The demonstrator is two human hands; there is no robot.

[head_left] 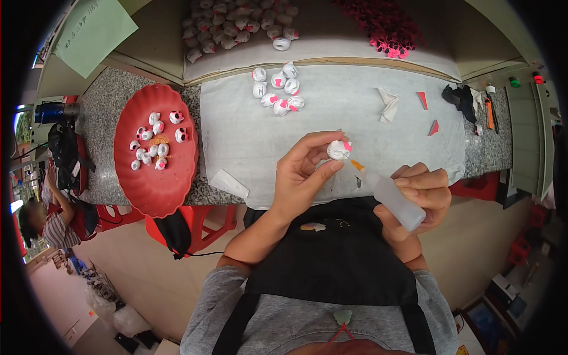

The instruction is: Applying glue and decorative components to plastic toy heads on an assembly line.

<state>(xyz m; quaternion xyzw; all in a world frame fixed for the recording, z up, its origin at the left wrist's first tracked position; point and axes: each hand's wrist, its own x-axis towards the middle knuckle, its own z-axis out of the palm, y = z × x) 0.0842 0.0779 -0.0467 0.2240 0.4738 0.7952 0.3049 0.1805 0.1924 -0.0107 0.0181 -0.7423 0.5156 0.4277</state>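
Between the thumb and fingers of my left hand (302, 171) is a small white figurine head (338, 150) with a pink patch. My right hand (427, 192) is wrapped round a translucent white squeeze bottle (399, 201), tilted up to the left. Its orange tip (357, 165) points at the figurine head and is at or very near its lower right side; I cannot tell whether they touch. Beyond my hands, a small group of similar white heads (278, 80) lies on the white sheet (236, 142) covering the table.
A red scalloped tray (127, 171) with several white heads stands on the left. At the back are a heap of white heads (236, 23) and a pile of pink-and-black pieces (387, 35). Crumpled paper (388, 105), red scraps (422, 99) and a black cloth (460, 100) lie on the right. Another person (56, 228) sits far left.
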